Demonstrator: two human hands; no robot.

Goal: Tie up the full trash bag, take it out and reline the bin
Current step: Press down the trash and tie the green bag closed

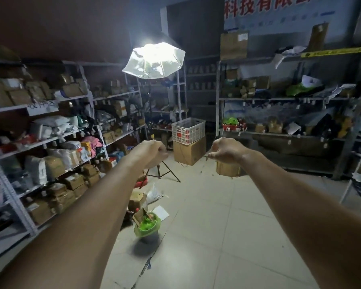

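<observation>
Both hands loosely clenched, empty as far as visible, left hand [152, 152] and right hand [225, 151] raised well above bin [148, 236]; green bag [147, 225] untied, below-left, nearer left.

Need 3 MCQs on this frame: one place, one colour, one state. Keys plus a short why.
1. Where is the bin?
A. on the floor below the left arm
B. on a shelf
C. on the cardboard box

2. What colour is the bag lining it?
A. black
B. green
C. white

3. What are the hands doing?
A. both raised, away from the bin
B. both gripping the bag
C. one inside the bin

Keys:
A: it stands on the floor tiles near the left shelving.
B: bright green plastic folds over the rim.
A: the left hand and right hand are held out in front, well above the bin.
</observation>
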